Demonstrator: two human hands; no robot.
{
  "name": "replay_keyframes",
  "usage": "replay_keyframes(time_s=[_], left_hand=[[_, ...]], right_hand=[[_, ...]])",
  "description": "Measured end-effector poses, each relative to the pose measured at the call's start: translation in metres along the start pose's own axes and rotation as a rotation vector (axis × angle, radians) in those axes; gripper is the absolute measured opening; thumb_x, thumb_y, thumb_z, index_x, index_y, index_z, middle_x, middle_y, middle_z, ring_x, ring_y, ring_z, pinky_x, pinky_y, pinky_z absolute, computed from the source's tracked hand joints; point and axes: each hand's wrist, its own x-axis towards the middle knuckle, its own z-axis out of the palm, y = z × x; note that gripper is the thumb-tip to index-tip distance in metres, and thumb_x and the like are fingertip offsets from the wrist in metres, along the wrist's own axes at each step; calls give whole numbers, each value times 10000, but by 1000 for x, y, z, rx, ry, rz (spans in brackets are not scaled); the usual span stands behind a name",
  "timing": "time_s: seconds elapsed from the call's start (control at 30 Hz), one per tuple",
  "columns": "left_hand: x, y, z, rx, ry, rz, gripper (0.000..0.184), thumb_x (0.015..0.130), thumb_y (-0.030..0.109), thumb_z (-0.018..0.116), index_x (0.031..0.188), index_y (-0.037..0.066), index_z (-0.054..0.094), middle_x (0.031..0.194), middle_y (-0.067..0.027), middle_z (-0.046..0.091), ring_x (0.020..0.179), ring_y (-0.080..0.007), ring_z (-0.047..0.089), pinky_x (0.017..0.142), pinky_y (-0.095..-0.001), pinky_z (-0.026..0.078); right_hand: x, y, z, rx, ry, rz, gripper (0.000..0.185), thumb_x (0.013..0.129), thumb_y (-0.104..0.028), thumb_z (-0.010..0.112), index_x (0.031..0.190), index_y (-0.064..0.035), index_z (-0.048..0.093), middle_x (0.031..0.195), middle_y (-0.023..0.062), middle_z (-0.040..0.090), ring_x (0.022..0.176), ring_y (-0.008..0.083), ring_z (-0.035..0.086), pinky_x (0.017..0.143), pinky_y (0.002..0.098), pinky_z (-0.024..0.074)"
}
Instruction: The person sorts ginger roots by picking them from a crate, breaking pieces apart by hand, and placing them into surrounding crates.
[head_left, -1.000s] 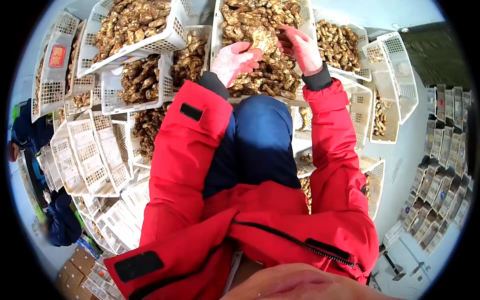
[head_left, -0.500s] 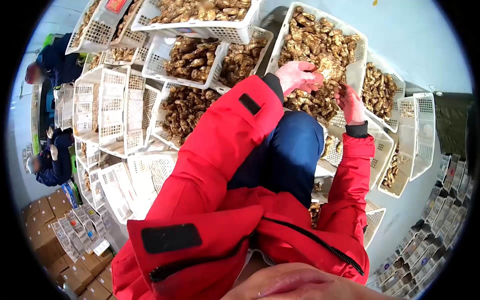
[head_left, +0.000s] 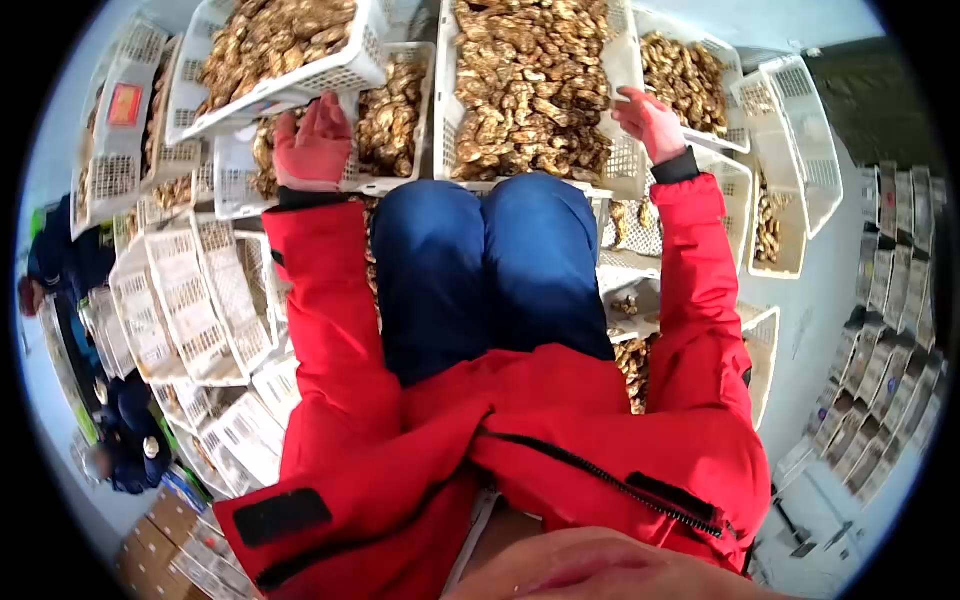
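Observation:
Oysters [head_left: 535, 90] fill a white crate [head_left: 627, 55] directly in front of my knees. My left hand [head_left: 315, 148] is left of that crate, fingers extended and holding nothing. It is just below the front wall of a raised white crate [head_left: 352, 75] heaped with oysters [head_left: 280, 40]; whether the fingertips touch it I cannot tell. My right hand [head_left: 650, 125] is beside the right wall of the middle crate, its fingers apart and nothing held. More oysters [head_left: 685, 80] lie in the crate beyond it.
White crates [head_left: 185, 290] are crowded together on the left. Two nested crates [head_left: 800, 130] stand at the right with a crate [head_left: 775, 255] of few oysters below them. Rows of packages [head_left: 880, 380] line the right edge. Two people in dark clothing [head_left: 130, 420] are at far left.
Both hands have left the oysters in the middle crate and moved apart, the left one to the left, the right one to that crate's right side. The view has turned and shifted.

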Motion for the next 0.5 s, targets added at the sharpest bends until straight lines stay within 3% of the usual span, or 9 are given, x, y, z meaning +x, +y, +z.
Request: replay_keyframes(time_s=[0.07,0.1,0.17,0.2,0.23,0.33,0.37,0.4,0.5], left_hand=[[-29,-61,37,-29,-220,-134,481,883,224,445,1265,-48,336,1224,-201,466,1050,-295,514,856,-403,452],[-20,-87,33,-55,-420,-300,444,892,223,435,1246,-38,370,1200,-184,489,1040,-278,518,866,-385,442],[-23,-133,46,204,-572,-405,411,904,238,432,1222,-22,412,1169,-158,516,1026,-256,522,889,-360,422],[-37,-148,60,491,-506,-349,411,907,253,440,1218,-16,420,1161,-148,521,1022,-252,521,901,-354,411],[-27,-157,51,653,-402,-361,430,917,279,430,1233,-12,406,1164,-147,518,1054,-260,506,941,-366,383],[-15,-152,31,695,-220,-427,467,918,313,426,1254,-7,379,1223,-166,480,1135,-273,457,971,-366,356],[-15,-153,34,706,-215,-382,468,915,312,434,1252,-8,380,1228,-168,476,1135,-272,456,970,-366,357],[-18,-153,37,717,-212,-336,469,912,310,443,1250,-9,382,1233,-169,472,1136,-271,456,970,-365,358],[-13,-154,35,744,-225,-313,445,918,303,424,1213,-29,405,1188,-181,498,1093,-279,488,930,-376,391]], right_hand=[[17,2,-4,-52,67,-9,330,902,-215,462,1179,-40,501,1037,85,608,899,156,597,768,260,458],[31,9,-3,-23,141,-12,309,893,-208,470,1140,-31,525,995,95,622,847,158,610,715,252,466],[70,28,-4,-116,167,1,311,876,-170,495,1155,-37,518,972,99,623,807,152,612,685,244,474],[90,36,-3,-231,124,24,355,867,-139,511,1210,-50,487,991,93,610,820,144,601,710,245,474],[110,43,4,-847,254,-28,393,840,-133,549,1214,-36,476,970,90,616,821,152,597,714,275,481],[124,49,41,-1634,269,-195,467,788,-179,579,1234,-130,451,1092,123,567,964,264,573,800,358,470],[133,56,44,-1730,259,-68,458,778,-195,574,1221,-194,457,1145,139,533,1022,306,537,832,381,456],[135,63,44,-1718,314,-164,416,788,-190,554,1196,-211,474,1114,114,556,1010,285,548,825,371,458],[149,65,37,-1656,352,-175,335,813,-194,513,1147,-218,529,1035,70,607,940,234,586,797,343,464]])
